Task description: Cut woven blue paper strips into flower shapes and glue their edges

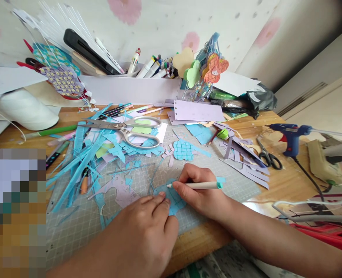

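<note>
My right hand (198, 191) grips a white marker (201, 185) with a teal end cap, its tip at the upper part of a blue woven paper piece (175, 200). Against that same piece press the fingers of my left hand (147, 227), laid on its left side; the hand holds nothing and covers part of the paper. Beyond my right hand lies a small blue woven flower shape (183, 150). A lilac paper offcut (120, 193) with a curved cut-out rests left of my hands. Under everything is a grey gridded cutting mat (225, 189).
Large scissors (136, 131) lie across blue strips (78, 170) and scraps. At the right are lilac strips (246, 162), small black scissors (271, 158) and a blue glue gun (291, 137) with its cord. Behind stand a pen box (130, 90) and hanging paper flowers (215, 67).
</note>
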`<control>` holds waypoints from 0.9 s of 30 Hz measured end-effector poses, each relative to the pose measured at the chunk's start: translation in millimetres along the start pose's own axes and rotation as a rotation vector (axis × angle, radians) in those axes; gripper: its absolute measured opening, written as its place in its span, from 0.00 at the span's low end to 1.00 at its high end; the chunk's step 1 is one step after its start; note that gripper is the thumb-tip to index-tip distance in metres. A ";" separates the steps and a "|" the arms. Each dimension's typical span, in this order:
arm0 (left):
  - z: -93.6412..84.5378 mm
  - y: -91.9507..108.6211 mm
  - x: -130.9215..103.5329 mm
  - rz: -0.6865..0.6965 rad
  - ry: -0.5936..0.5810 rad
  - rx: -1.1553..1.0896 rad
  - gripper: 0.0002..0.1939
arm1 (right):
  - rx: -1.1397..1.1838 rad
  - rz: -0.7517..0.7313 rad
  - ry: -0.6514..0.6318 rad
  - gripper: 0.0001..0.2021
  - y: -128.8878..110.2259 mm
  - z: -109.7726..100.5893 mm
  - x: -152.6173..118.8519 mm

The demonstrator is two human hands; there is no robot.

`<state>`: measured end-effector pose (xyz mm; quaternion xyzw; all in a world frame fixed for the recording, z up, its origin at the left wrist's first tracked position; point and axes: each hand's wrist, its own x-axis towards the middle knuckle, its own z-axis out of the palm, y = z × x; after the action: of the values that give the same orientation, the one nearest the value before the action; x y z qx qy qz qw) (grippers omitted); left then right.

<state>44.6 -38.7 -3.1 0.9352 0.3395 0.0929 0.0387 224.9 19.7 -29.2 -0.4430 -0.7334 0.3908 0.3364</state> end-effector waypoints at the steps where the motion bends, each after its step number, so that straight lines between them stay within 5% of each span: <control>1: 0.2 0.0 0.1 0.002 0.002 0.004 0.06 | -0.014 -0.002 0.020 0.11 0.1 -0.1 0.1; 6: 1.3 0.0 -0.4 -0.003 -0.005 -0.002 0.06 | -0.021 0.008 0.088 0.11 0.5 -2.1 1.9; 13: 0.3 0.6 -0.1 0.001 0.022 -0.008 0.07 | 0.025 -0.014 -0.034 0.11 -0.3 -1.2 -1.4; 19: 0.5 1.4 0.1 0.000 0.016 -0.004 0.07 | -0.036 0.014 0.072 0.12 -0.2 -3.5 -0.8; 27: -0.9 0.0 0.0 -0.002 0.014 -0.015 0.07 | 0.065 0.008 0.002 0.11 -1.5 -5.5 -1.4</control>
<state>44.4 -38.7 -2.3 0.9339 0.3399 0.1019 0.0436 229.4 19.4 -25.5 -0.4353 -0.7181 0.4154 0.3497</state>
